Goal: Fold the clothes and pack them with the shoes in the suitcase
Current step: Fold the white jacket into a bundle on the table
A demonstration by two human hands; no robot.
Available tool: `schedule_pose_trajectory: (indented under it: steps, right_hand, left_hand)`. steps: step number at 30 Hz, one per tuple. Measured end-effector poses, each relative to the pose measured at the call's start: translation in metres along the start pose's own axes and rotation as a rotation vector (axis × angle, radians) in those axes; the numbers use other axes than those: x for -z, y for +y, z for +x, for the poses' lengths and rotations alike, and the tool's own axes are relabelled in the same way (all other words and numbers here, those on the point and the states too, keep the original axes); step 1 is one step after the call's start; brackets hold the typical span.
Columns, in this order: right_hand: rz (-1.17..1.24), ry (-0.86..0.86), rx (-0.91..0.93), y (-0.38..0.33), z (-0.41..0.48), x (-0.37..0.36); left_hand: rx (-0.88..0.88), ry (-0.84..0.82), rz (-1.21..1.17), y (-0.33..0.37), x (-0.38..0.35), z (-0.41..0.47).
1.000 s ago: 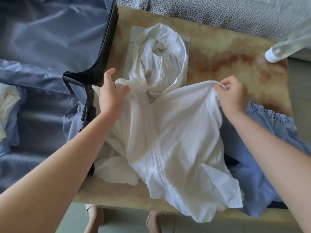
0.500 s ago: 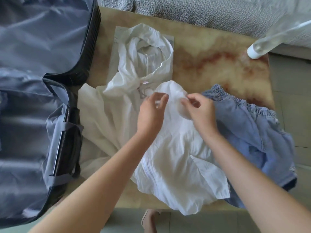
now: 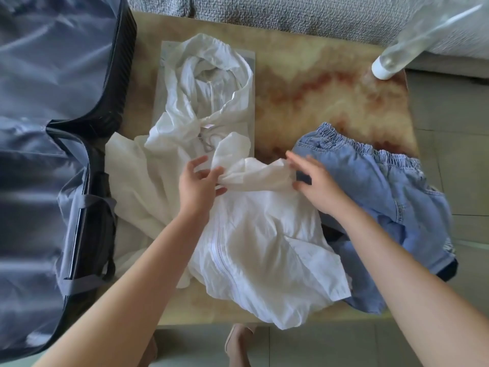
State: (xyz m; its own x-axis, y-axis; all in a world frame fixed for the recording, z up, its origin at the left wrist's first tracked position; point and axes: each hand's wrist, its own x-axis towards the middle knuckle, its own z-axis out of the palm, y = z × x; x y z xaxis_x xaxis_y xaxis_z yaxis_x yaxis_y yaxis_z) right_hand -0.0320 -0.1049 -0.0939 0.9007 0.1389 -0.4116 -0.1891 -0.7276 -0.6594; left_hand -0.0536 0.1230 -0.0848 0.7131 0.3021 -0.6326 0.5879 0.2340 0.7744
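A white hooded jacket (image 3: 254, 242) lies zipper-up on the marbled table (image 3: 325, 91), its hood toward the far edge. My left hand (image 3: 199, 181) pinches a bunched fold of the jacket's right shoulder between thumb and fingers. My right hand (image 3: 315, 181) rests on the same fold's other end with fingers nearly straight. Blue denim shorts (image 3: 383, 192) lie crumpled to the right, partly under the jacket. The open suitcase (image 3: 47, 102) with grey-blue lining fills the left side. A shoe (image 3: 236, 343) shows below the table's near edge.
A clear plastic bottle (image 3: 412, 41) with a white cap lies at the table's far right corner. A grey textured sofa (image 3: 264, 9) runs along the far edge. A flat clear plastic sleeve (image 3: 248, 107) lies under the hood. Tiled floor (image 3: 449, 154) is to the right.
My hands came together from the jacket's shoulders, folding the right shoulder inward. They have since drawn slightly apart with the bunched fold between them. The denim shorts became uncovered.
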Motion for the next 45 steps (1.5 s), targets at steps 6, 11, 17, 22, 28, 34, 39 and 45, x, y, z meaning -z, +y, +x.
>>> schedule_pose_trajectory:
  steps: [6, 11, 17, 22, 28, 34, 39, 45]
  right_hand:
    - [-0.092, -0.142, 0.031, -0.023, -0.032, -0.024]
    - [0.151, -0.010, -0.030, -0.038, -0.080, -0.054]
    - [0.389, 0.174, -0.102, -0.046, -0.083, -0.057]
    - [0.322, 0.072, -0.035, -0.031, -0.080, -0.049]
    - [-0.243, -0.138, -0.136, 0.017, -0.061, -0.038]
    - [0.211, 0.276, -0.071, 0.012, -0.073, 0.005]
    - [-0.082, 0.003, -0.035, 0.020, -0.069, -0.005]
    - [-0.211, 0.043, -0.063, 0.035, -0.044, -0.052]
  left_hand:
    - [-0.109, 0.173, 0.107, 0.004, 0.050, 0.007]
    - [-0.328, 0.147, 0.456, 0.005, 0.063, 0.011]
    - [-0.494, -0.467, 0.706, 0.000, 0.035, -0.019]
    - [-0.539, -0.440, 1.194, -0.015, 0.044, -0.016]
    - [-0.484, -0.417, 0.897, -0.007, 0.073, -0.018]
    - [-0.506, -0.358, 0.722, 0.016, 0.061, -0.020]
    - [-0.509, -0.376, 0.666, 0.027, 0.033, -0.024]
    - [-0.458, -0.373, 0.769, 0.025, 0.043, -0.026]
